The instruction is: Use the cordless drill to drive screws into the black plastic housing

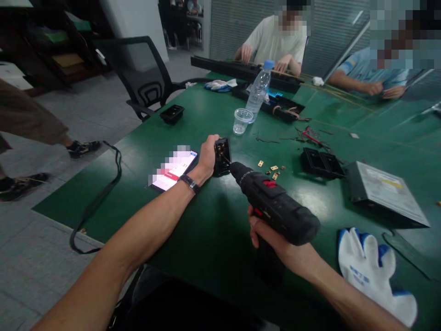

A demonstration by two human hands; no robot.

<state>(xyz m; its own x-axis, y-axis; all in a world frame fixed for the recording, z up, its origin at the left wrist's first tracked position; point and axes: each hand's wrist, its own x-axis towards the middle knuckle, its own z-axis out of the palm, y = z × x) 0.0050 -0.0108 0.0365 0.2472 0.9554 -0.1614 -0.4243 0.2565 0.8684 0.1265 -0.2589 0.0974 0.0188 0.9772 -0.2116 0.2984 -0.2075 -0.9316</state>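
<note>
My left hand (208, 154) is closed around a small black socket housing (222, 156) standing on edge on the green table (193, 216). My right hand (272, 239) grips the handle of a black cordless drill (275, 204) with a red switch. The drill's bit points into the open face of the housing. A dark watch band sits on my left wrist. Several small brass parts (272, 169) lie on the table just right of the housing.
A phone (174, 169) lies left of my hand. A clear cup (242, 120) and water bottle (259, 89) stand beyond. More black housings (322, 163), a grey metal box (386, 191), a white-and-blue glove (374, 271), a black strap (99, 193), an office chair (146, 78). Two people sit across.
</note>
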